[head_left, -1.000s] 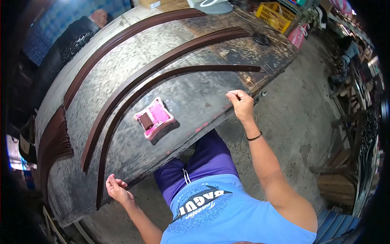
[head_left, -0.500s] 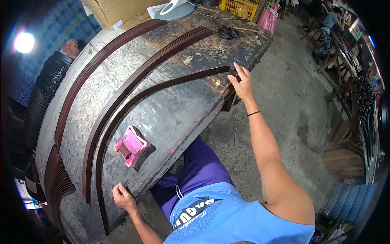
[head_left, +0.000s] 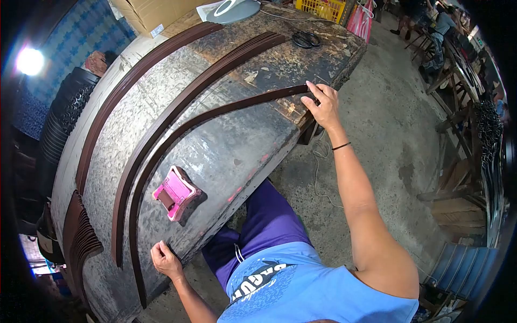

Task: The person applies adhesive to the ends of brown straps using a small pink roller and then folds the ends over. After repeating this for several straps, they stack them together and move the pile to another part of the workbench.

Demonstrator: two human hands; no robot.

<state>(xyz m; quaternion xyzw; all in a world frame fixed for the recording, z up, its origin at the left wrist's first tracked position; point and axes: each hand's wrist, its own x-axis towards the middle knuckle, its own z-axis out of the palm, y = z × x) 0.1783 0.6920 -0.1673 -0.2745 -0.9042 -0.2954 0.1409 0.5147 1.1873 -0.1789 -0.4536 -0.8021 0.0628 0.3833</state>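
Observation:
My right hand [head_left: 323,106] pinches the far end of a single dark brown strap [head_left: 215,112] between thumb and fingers, at the table's right side. The strap curves across the table, its other end lying near the front left. My left hand [head_left: 167,260] rests at the near table edge with curled fingers; whatever may be inside them is hidden. Close beyond it sits a pink tray-like holder [head_left: 176,192] with a small brown piece in it. Past the single strap lies a stack of brown straps [head_left: 161,124].
Another strap stack [head_left: 116,99] and a fanned bundle [head_left: 81,231] lie on the worn table [head_left: 215,161]. Black scissors [head_left: 306,39], a cardboard box [head_left: 153,16] and a yellow crate [head_left: 322,8] are at the back. People sit at benches far right.
My right hand has closed in on the strap's end, its fingers now around it. The left hand stays nearly still, and the view has shifted slightly.

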